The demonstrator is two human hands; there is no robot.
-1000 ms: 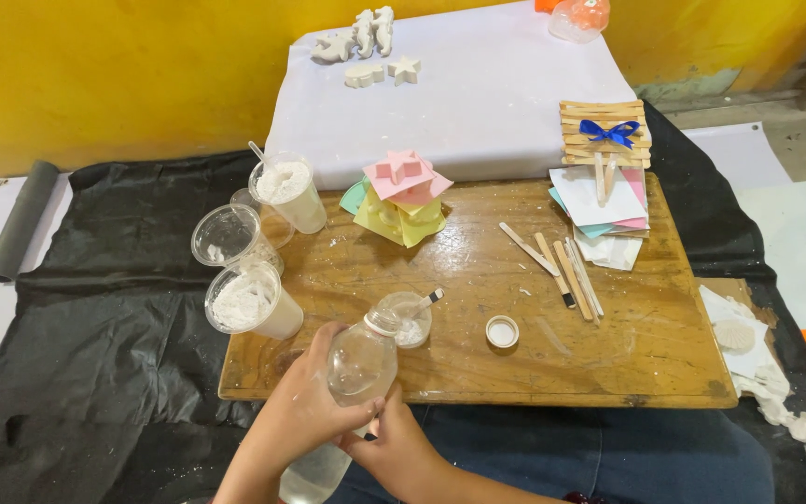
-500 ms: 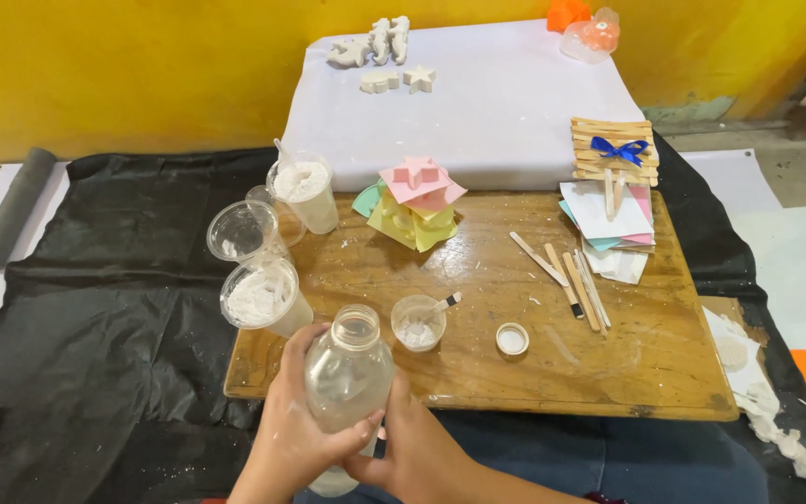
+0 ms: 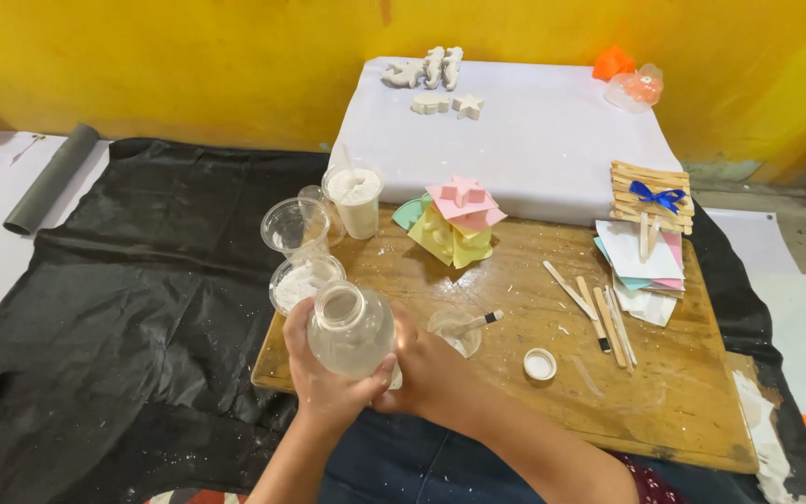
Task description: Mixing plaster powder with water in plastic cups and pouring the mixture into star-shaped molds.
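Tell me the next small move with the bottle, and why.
Probably tip the bottle toward the small cup. Both hands, left and right, hold it upright and open; its cap lies on the board, and the cup sits just beside it.

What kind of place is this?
Probably a home craft corner on the floor: a wooden board with craft sticks, cups of white powder, and white plaster shapes drying.

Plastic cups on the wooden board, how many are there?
4, maybe more hidden. An empty cup at the board's left back, a powder cup before it, a full stick cup behind, and a small cup beside the right hand.
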